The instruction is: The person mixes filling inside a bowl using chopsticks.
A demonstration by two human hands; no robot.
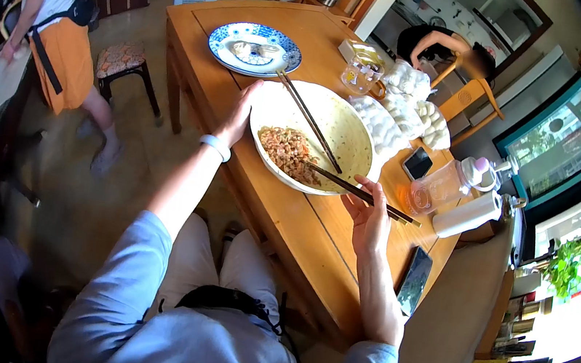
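A large white bowl (pixel 319 101) sits near the table's edge, its inner wall smeared with residue. Minced filling (pixel 283 153) lies at its lower left. My left hand (pixel 237 117) grips the bowl's left rim, fingers partly hidden behind it. At the right rim, my right hand (pixel 371 225) has its fingers around a pair of dark chopsticks (pixel 338 180), whose tips reach the filling. A second pair of chopsticks (pixel 309 120) leans inside the bowl across its far rim. Beyond the bowl, a blue-and-white plate (pixel 225 39) carries a few pale dumpling-like pieces (pixel 242 49).
Bags of round white pieces (pixel 382 124), a glass mug (pixel 362 73), bottles (pixel 444 183) and two phones (pixel 417 164) stand or lie on the wooden table (pixel 278 220). One person (pixel 67 35) stands left near a stool (pixel 121 60); another (pixel 433 46) bends beyond the table.
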